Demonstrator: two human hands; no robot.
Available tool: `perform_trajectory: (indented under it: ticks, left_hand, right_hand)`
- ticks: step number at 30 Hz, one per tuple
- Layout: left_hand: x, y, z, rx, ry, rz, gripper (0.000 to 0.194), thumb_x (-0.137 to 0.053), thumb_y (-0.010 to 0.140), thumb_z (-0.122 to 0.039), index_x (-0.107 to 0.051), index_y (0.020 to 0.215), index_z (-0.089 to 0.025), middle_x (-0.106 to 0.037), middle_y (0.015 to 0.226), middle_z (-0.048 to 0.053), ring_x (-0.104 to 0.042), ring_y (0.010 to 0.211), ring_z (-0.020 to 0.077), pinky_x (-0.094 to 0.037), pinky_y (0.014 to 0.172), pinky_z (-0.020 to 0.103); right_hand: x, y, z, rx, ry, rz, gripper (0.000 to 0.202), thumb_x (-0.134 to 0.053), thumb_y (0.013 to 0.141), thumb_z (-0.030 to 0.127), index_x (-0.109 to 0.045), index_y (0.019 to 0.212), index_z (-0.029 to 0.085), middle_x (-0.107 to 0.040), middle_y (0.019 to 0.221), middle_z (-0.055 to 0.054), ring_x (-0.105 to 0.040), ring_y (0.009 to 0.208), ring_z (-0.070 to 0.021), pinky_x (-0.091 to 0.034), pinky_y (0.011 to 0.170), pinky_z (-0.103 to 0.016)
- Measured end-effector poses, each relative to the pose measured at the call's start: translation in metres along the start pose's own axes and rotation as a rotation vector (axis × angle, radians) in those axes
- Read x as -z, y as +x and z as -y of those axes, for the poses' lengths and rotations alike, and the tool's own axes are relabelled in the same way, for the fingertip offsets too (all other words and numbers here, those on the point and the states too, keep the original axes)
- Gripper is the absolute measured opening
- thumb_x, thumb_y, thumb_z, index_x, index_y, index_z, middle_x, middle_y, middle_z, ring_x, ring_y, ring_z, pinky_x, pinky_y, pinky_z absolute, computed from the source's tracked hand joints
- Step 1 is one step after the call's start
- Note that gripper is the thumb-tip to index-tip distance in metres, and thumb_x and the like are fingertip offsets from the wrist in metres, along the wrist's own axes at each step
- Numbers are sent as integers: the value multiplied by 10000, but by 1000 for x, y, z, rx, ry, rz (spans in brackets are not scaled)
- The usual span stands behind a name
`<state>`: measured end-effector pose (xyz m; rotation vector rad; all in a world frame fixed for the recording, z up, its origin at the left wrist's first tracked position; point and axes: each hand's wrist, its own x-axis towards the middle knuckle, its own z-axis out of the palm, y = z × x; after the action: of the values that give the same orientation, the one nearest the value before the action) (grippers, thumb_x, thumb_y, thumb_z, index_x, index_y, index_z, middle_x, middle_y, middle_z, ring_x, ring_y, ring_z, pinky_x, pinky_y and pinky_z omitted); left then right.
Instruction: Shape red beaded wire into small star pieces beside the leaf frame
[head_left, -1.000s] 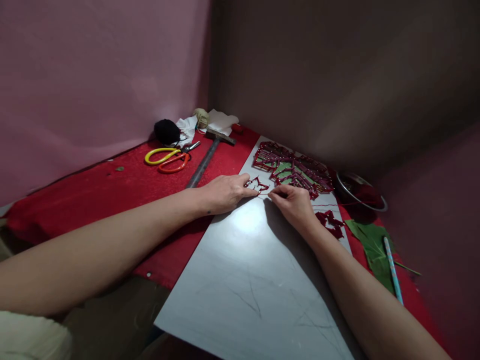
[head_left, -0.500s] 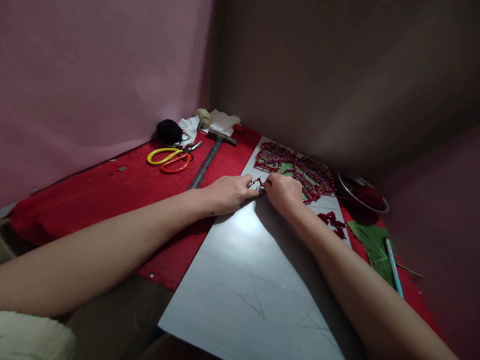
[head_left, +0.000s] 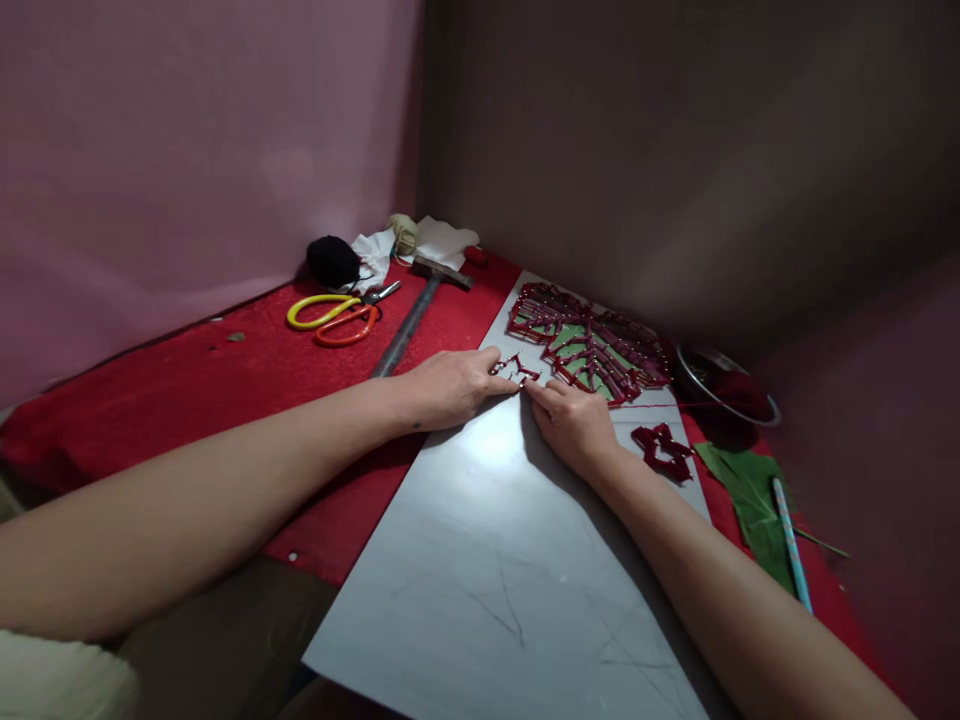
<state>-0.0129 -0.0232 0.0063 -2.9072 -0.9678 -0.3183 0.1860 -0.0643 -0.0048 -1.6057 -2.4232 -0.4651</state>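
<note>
A small outline of nails [head_left: 517,367], partly wrapped in dark red yarn, stands on the white board [head_left: 450,540]. At its left side my left hand [head_left: 459,390] rests with thumb and index finger apart, their tips against the nails. My right hand [head_left: 576,425] is at the near right corner, its index finger reaching to a nail and the other fingers curled. A strand of red yarn [head_left: 651,405] runs from the metal bowl [head_left: 694,378] to this hand, where its end is hidden. Close behind is a large leaf-shaped nail-and-yarn figure [head_left: 592,345].
A yarn-wrapped star [head_left: 663,452] is right of my forearm. Hammer [head_left: 412,325], scissors [head_left: 337,315] and black yarn ball [head_left: 334,262] lie left on red cloth [head_left: 187,400]. A green leaf [head_left: 750,500] and pen [head_left: 791,545] lie right. Walls close in the far corner.
My right hand has turned and lowered slightly to the right, from a closed fist over the nails to an extended index finger. More of the nail outline shows. My left hand stays in place.
</note>
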Motion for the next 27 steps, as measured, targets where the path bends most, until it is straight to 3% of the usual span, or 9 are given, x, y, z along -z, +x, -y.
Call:
perform_trajectory:
  ticks: [5, 8, 13, 17, 22, 27]
  left_hand:
    - [-1, -1, 3, -10, -35, -17, 331, -387, 899, -315, -559, 1177, -372, -443, 847, 29, -453, 652, 117, -315, 557, 240]
    - [-3, -2, 4, -4, -81, -48, 326, -392, 899, -327, -563, 1174, -371, -458, 854, 26, -470, 667, 111, -341, 578, 230]
    - [-3, -2, 4, 57, -195, -216, 308, -443, 853, -228, -585, 1126, -251, -524, 942, 40, -511, 718, 113, -403, 648, 234]
    - [1, 1, 4, 153, -287, -359, 237, -454, 784, -118, -598, 971, -143, -573, 881, 47, -527, 743, 120, -418, 692, 239]
    - [2, 5, 4, 286, -404, -283, 131, -511, 738, -140, -612, 822, -143, -615, 764, 20, -549, 701, 116, -417, 657, 224]
    - [1, 8, 4, 293, -419, -229, 109, -508, 737, -157, -612, 772, -153, -640, 765, 19, -564, 706, 114, -419, 665, 221]
  right_hand:
    - [5, 5, 3, 5, -6, 99, 319, -391, 859, 232, -664, 1020, 196, -673, 813, -37, -551, 610, -127, -220, 478, -269]
    - [5, 4, 2, 1, 36, 97, 324, -387, 850, 221, -661, 1020, 209, -673, 835, -33, -553, 626, -126, -243, 497, -268]
    - [2, 1, -1, -15, 117, 55, 314, -406, 831, 207, -671, 997, 217, -676, 862, -28, -571, 670, -137, -297, 540, -269]
    - [2, 0, -1, -34, 172, 43, 311, -407, 832, 201, -677, 984, 230, -682, 885, -19, -583, 705, -139, -327, 575, -267]
    - [3, 1, -2, -47, 187, 50, 320, -397, 845, 209, -672, 1007, 242, -685, 923, -16, -595, 753, -148, -340, 595, -268]
    - [2, 1, -1, -51, 200, 47, 320, -394, 840, 208, -676, 986, 246, -688, 935, -9, -598, 759, -153, -342, 597, -271]
